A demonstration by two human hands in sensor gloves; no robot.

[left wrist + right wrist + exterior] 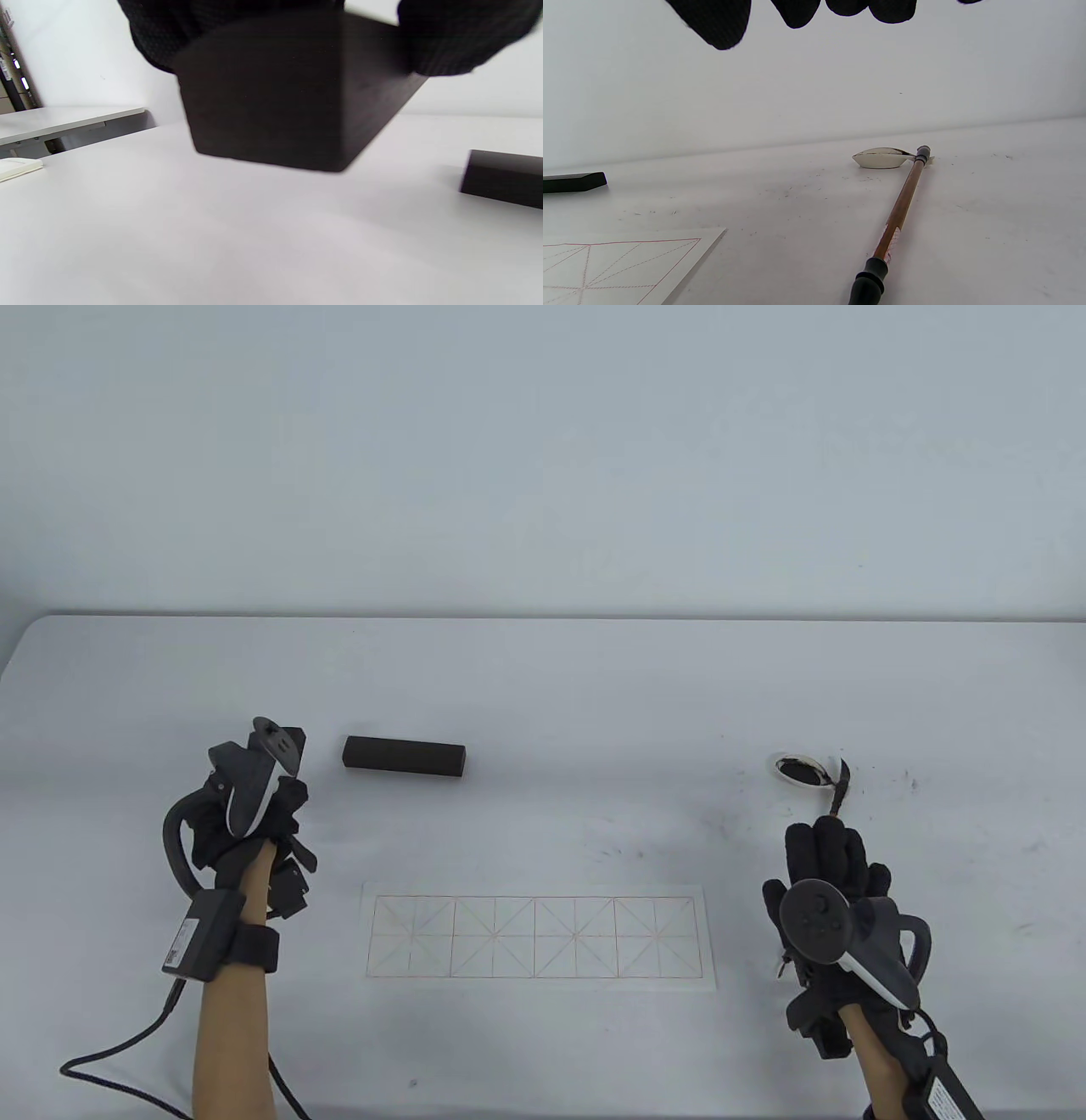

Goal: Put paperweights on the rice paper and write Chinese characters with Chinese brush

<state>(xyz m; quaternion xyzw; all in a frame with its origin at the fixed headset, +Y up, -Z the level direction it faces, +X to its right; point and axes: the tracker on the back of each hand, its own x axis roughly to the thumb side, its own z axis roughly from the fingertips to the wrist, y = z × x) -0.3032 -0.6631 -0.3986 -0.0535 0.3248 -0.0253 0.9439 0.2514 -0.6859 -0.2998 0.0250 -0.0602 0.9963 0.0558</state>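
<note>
My left hand (271,823) hovers over the table's left side and grips a dark paperweight block (292,93), its fingers (157,38) curled round the top. The block hangs just above the table and is hidden under the hand in the table view. A second dark paperweight (405,756) lies flat to the right of that hand. The rice paper (536,937), printed with a red grid, lies front centre. My right hand (827,857) hovers with straight fingers (721,21) above the brown-handled brush (899,212). The brush's head rests on the white ink dish (799,769).
Ink specks dot the white table (594,687) around the dish and above the paper. A cable (110,1060) runs from my left wrist along the front edge. Another table (63,118) stands beyond the left side.
</note>
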